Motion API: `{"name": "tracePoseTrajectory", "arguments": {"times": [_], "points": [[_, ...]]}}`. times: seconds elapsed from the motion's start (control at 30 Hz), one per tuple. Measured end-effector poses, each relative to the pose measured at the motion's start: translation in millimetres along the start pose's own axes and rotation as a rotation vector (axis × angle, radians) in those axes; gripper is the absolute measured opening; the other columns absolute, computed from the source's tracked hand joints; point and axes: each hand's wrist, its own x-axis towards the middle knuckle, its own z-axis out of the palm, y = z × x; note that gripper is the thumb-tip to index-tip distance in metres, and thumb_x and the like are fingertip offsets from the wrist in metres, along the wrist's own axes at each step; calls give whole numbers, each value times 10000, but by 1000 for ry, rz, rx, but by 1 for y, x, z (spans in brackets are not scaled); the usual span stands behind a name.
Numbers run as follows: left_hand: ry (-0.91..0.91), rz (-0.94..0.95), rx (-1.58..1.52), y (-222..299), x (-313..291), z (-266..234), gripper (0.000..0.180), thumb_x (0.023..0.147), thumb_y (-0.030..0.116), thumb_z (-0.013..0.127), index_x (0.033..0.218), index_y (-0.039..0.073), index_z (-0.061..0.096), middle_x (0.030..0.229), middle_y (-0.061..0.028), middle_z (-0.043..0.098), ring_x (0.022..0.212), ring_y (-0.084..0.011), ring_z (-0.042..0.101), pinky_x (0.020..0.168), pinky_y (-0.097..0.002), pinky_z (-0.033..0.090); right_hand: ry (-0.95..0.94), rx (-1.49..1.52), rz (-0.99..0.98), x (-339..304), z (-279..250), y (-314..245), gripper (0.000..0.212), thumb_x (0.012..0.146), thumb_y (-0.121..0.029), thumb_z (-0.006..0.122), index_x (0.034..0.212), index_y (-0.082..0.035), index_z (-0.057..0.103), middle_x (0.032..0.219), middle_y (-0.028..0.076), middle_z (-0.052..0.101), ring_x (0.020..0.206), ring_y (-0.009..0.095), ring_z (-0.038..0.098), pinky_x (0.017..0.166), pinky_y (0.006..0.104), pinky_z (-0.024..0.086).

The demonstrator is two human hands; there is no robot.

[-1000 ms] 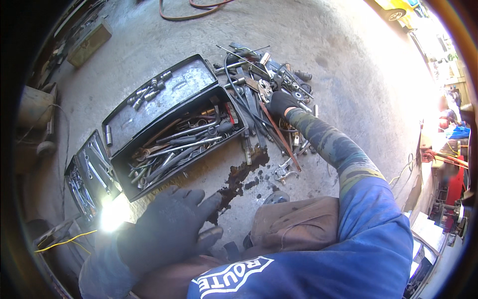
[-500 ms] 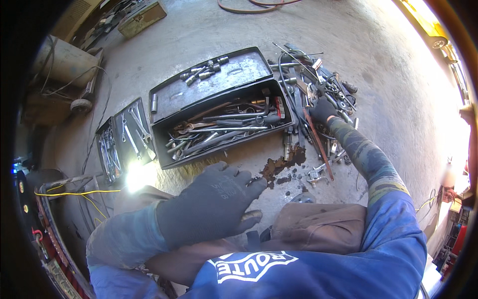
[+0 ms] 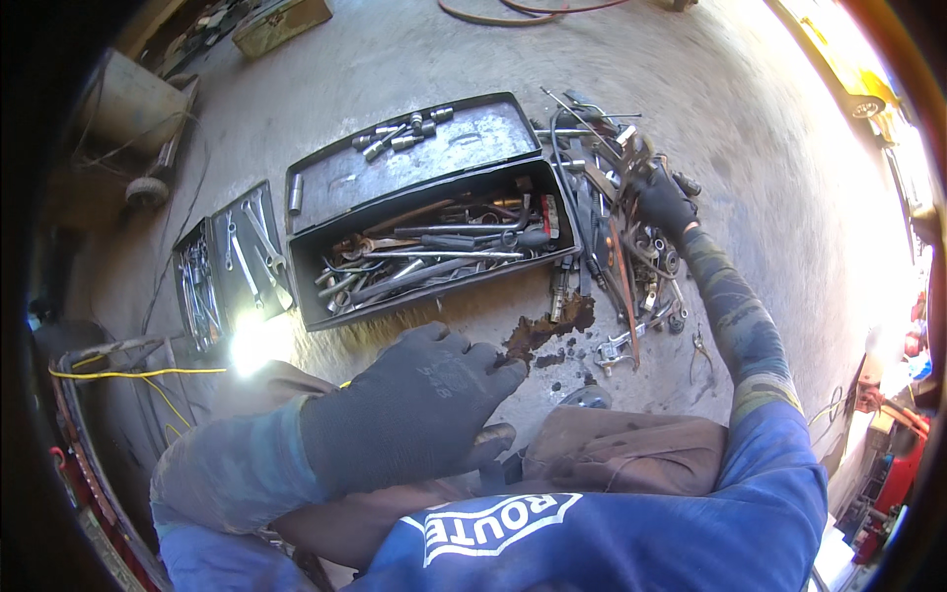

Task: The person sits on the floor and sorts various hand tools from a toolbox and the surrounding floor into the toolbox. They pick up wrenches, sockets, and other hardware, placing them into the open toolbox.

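Note:
My right hand, in a dark glove, reaches into the heaped tools on the floor, right of a dark metal toolbox. Its fingers curl down around something I cannot make out. My left hand, gloved too, hovers in front of the toolbox with its fingers apart and nothing in them. Wrenches, bars and other tools fill the open toolbox, and several sockets rest in its lid. A long rusty bar lies along the heap. Beside it on the floor is a pair of pliers.
An open dark case of wrenches lies left of the toolbox, near a bright lamp. A brown stain marks the concrete before the toolbox. A wheeled machine stands at the far left, a red hose at the back.
My right hand has moved slightly away from me over the heap. Pliers now show plainly on the floor right of it. My left hand stays nearly still. The view has shifted a little.

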Motion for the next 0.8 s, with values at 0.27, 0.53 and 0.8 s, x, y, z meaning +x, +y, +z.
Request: {"name": "tracePoseTrajectory", "arguments": {"times": [0.27,0.53,0.8], "points": [[21,57,-10,-1,-1,6,610,988,454,672,1399,7,622,1138,-140,687,1055,-301,672,968,-452,501,-152,242,-270,41,-104,-192,320,1079,-279,584,1247,-53,737,1111,140,777,1000,271,725,895,424,565],[31,15,-30,-3,-7,10,606,962,462,686,1350,-2,661,1079,-147,681,990,-282,655,936,-449,511,-556,-261,-720,39,5,-381,292,982,-299,623,1163,-142,792,1053,161,794,938,384,770,854,494,608],[116,39,-11,0,-21,13,510,963,429,668,1273,25,694,1066,-150,680,1003,-285,659,946,-455,517,-574,-486,-534,67,3,-375,302,1004,-349,622,1117,-161,829,1062,162,804,957,374,781,862,501,614]]}}
